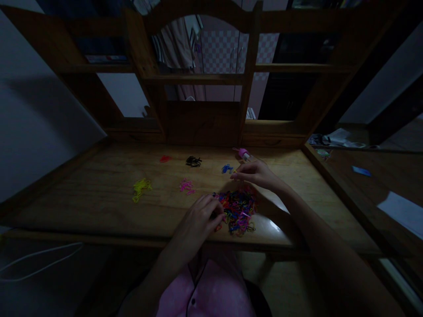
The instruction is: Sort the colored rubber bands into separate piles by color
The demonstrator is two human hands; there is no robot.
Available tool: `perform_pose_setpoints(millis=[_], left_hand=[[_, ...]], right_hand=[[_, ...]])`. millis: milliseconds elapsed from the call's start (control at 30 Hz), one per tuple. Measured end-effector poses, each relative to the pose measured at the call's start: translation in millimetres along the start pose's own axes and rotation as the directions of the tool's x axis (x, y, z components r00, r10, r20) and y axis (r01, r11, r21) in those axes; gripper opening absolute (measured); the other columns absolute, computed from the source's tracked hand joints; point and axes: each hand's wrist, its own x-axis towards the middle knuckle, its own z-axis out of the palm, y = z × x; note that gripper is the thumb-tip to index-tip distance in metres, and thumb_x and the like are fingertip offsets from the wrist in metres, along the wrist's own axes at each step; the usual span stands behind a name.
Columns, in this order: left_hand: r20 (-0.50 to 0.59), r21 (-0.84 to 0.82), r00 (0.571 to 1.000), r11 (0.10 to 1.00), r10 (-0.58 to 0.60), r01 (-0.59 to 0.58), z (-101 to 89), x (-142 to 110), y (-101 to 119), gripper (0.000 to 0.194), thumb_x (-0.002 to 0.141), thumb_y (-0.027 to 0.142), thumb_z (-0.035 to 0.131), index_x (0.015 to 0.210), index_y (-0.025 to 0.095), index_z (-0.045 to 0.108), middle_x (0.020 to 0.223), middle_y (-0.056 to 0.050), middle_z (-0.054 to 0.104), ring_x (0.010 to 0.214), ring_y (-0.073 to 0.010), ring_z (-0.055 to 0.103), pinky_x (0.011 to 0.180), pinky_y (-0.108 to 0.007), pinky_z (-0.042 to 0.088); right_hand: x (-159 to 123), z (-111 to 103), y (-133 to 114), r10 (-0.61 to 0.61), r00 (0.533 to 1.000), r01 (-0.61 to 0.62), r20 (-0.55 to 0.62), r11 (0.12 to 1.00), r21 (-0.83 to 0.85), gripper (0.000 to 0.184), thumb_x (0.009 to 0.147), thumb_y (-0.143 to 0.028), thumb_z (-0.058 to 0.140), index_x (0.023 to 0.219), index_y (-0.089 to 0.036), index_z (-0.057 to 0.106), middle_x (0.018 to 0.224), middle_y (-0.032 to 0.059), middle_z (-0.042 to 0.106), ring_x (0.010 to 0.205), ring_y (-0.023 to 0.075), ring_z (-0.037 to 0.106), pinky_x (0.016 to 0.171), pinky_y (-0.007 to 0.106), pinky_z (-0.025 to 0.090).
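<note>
A mixed heap of small coloured loops [239,209], which look like paper clips or pins, lies near the desk's front edge. My left hand [201,215] rests at the heap's left side, its fingers curled and the thumb close to the index finger; anything between them is too small to make out. Above the heap, my right hand [257,173] pinches what looks like a small yellow loop [235,171]. Just left of those fingertips is a small blue pile [226,168]. Sorted by colour farther left are pink [187,186], black [193,161], red [165,158] and yellow [142,189] piles.
A pink-capped bottle [243,153] lies behind my right hand. The wooden desk [99,207] has a shelf frame [201,79] along its back. To the right, a lower surface holds white paper [403,213] and a blue card [361,171]. The room is dim.
</note>
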Motion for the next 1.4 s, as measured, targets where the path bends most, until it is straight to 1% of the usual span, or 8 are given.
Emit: perform_pose_setpoints(millis=[200, 333, 467, 600, 800, 967, 1200, 1400], left_hand=[[0.004, 0.003, 1.0, 1.0, 0.003, -0.003, -2.6, -1, 3, 0.007, 0.089, 0.023, 0.058, 0.094, 0.021, 0.061, 0.099, -0.003, 0.057, 0.097, -0.0197, 0.053, 0.085, -0.033, 0.043], [0.036, 0.025, 0.999, 0.999, 0.033, -0.034, -1.4, 1, 2, 0.006, 0.09, 0.021, 0.056, 0.091, 0.02, 0.061, 0.098, -0.003, 0.057, 0.098, -0.0193, 0.053, 0.086, -0.033, 0.043], [0.045, 0.044, 0.998, 0.998, 0.048, -0.05, -0.3, 2, -2, 0.002, 0.089, 0.02, 0.057, 0.087, 0.019, 0.059, 0.095, -0.003, 0.056, 0.095, -0.0193, 0.052, 0.084, -0.033, 0.042], [0.025, 0.037, 0.998, 0.998, 0.054, -0.055, -0.7, 1, -3, 0.003, 0.087, 0.019, 0.058, 0.085, 0.019, 0.056, 0.093, -0.003, 0.055, 0.092, -0.0191, 0.052, 0.081, -0.032, 0.042], [0.011, 0.01, 0.998, 0.998, 0.057, -0.058, -5.9, -1, 2, 0.005, 0.088, 0.021, 0.057, 0.085, 0.019, 0.055, 0.093, -0.003, 0.055, 0.093, -0.019, 0.052, 0.082, -0.031, 0.042], [0.036, -0.025, 0.999, 1.0, 0.017, -0.016, -12.1, -1, 7, 0.006, 0.088, 0.022, 0.058, 0.083, 0.02, 0.056, 0.092, -0.002, 0.057, 0.093, -0.0178, 0.053, 0.082, -0.03, 0.041], [0.002, -0.069, 0.999, 0.997, -0.034, 0.034, -11.9, -3, 5, 0.004, 0.089, 0.025, 0.058, 0.086, 0.022, 0.059, 0.091, 0.001, 0.062, 0.088, -0.0161, 0.057, 0.079, -0.029, 0.042], [-0.008, -0.063, 0.999, 0.997, -0.049, 0.049, -14.8, -4, 5, 0.004, 0.09, 0.025, 0.058, 0.089, 0.022, 0.06, 0.093, 0.002, 0.063, 0.089, -0.0153, 0.058, 0.081, -0.028, 0.043]], right_hand=[[0, 0, 0, -0.007, 1.0, 0.007, 0.001, 1.0, -0.016, 0.033, 0.082, -0.046, 0.066, 0.086, -0.015, 0.075, 0.078, 0.0067, 0.068, 0.07, 0.0153, 0.058, 0.062, 0.027, 0.043], [0, 0, 1, -0.014, 1.0, 0.014, 0.004, 1.0, -0.02, 0.031, 0.083, -0.044, 0.065, 0.087, -0.015, 0.075, 0.078, 0.0061, 0.068, 0.071, 0.0151, 0.059, 0.062, 0.026, 0.043], [0, 0, 2, -0.007, 1.0, 0.007, 0.005, 1.0, -0.003, 0.03, 0.083, -0.043, 0.065, 0.087, -0.015, 0.075, 0.079, 0.0064, 0.068, 0.07, 0.0147, 0.059, 0.061, 0.026, 0.043], [0, -1, 1, 0.016, 1.0, -0.016, 0.011, 1.0, -0.012, 0.031, 0.083, -0.044, 0.065, 0.086, -0.015, 0.075, 0.078, 0.0065, 0.068, 0.069, 0.0146, 0.058, 0.061, 0.026, 0.043], [0, 0, 0, 0.004, 1.0, -0.004, 0.007, 1.0, -0.014, 0.031, 0.083, -0.045, 0.065, 0.088, -0.015, 0.075, 0.078, 0.0066, 0.068, 0.07, 0.0146, 0.058, 0.061, 0.026, 0.043], [-1, 0, 0, 0.021, 1.0, -0.022, 0.011, 1.0, 0.018, 0.031, 0.082, -0.045, 0.066, 0.088, -0.016, 0.075, 0.079, 0.0068, 0.069, 0.068, 0.0143, 0.059, 0.061, 0.026, 0.045], [-2, 0, -1, 0.025, 0.999, -0.026, 0.028, 0.999, 0.034, 0.031, 0.083, -0.045, 0.065, 0.087, -0.015, 0.074, 0.077, 0.0064, 0.068, 0.069, 0.0146, 0.06, 0.06, 0.026, 0.045], [-1, 0, -3, 0.01, 1.0, -0.009, 0.008, 1.0, -0.005, 0.031, 0.082, -0.044, 0.066, 0.085, -0.015, 0.074, 0.075, 0.0059, 0.068, 0.067, 0.0136, 0.059, 0.057, 0.024, 0.043]])
